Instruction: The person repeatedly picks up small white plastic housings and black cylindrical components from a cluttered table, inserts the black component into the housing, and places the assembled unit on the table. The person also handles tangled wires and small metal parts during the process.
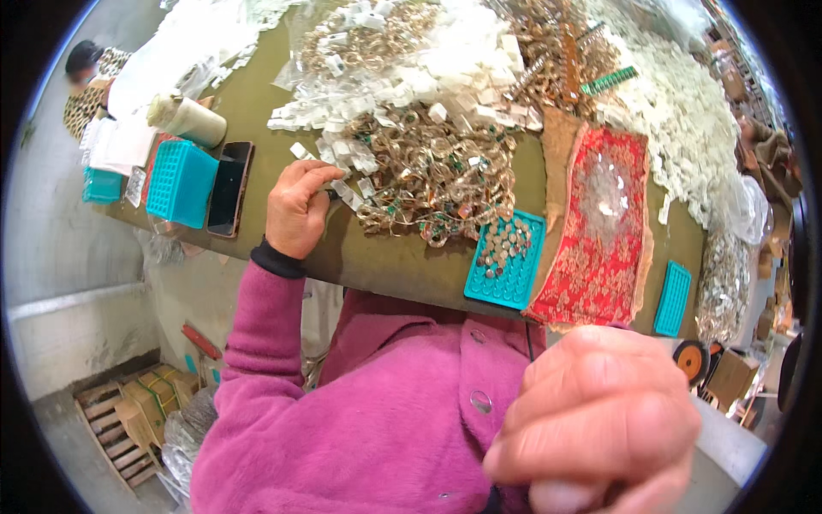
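Note:
My left hand (300, 206) rests on the olive table, fingers bent together at the left edge of a pile of metallic rings and loops (437, 176). Its fingertips meet a small clear-white plastic piece (347, 195); whether they grip it is hidden. More white pieces (349, 154) lie just beyond. My right hand (604, 411) is raised close to the camera, fingers curled in and slightly blurred; anything inside it is out of sight. Between the hands, at the table's front edge, a turquoise tray (473, 283) holds several small round metal bits.
A red patterned cloth (591, 265) lies right of the tray. At left are a phone (229, 188), a turquoise container (181, 182) and a whitish jar (193, 120). White pieces (685, 111) heap at right, near another turquoise tray (673, 298). A person (86, 98) is at far left.

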`<action>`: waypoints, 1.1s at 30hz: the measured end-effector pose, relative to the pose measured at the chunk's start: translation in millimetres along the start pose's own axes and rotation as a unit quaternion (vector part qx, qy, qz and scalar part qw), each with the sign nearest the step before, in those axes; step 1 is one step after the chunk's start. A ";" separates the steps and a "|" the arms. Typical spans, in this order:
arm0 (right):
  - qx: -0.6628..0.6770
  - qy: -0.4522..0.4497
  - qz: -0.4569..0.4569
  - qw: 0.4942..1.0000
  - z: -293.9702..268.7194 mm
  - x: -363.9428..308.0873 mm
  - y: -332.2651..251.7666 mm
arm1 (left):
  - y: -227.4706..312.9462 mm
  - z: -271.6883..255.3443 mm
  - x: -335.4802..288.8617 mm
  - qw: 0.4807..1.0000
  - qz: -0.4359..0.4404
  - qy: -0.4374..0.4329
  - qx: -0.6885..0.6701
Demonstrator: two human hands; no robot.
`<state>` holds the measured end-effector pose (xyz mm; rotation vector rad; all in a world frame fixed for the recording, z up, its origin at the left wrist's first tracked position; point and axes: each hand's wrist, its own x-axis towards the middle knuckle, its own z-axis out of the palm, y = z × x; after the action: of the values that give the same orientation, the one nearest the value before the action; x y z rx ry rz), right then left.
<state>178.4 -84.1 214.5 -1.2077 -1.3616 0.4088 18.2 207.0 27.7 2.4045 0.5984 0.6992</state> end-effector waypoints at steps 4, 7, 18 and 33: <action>0.061 0.106 -0.056 0.991 15.8 5.7 -9.4 | 15.3 5.0 -6.7 0.999 0.019 -0.041 -0.026; 0.087 0.133 -0.094 0.983 25.9 8.3 -8.7 | 28.3 7.6 -18.1 0.991 -0.053 -0.083 -0.085; -0.061 0.153 -0.020 0.986 18.3 -0.3 0.1 | 21.5 22.1 -34.2 1.000 0.017 0.005 0.002; 0.321 0.017 0.390 0.863 91.7 -64.2 148.7 | 71.4 32.5 -68.5 0.972 0.172 0.100 -0.128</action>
<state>141.0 -39.8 37.7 -1.1231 -0.5427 1.2951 3.3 103.9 25.3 2.2282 0.1509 1.1029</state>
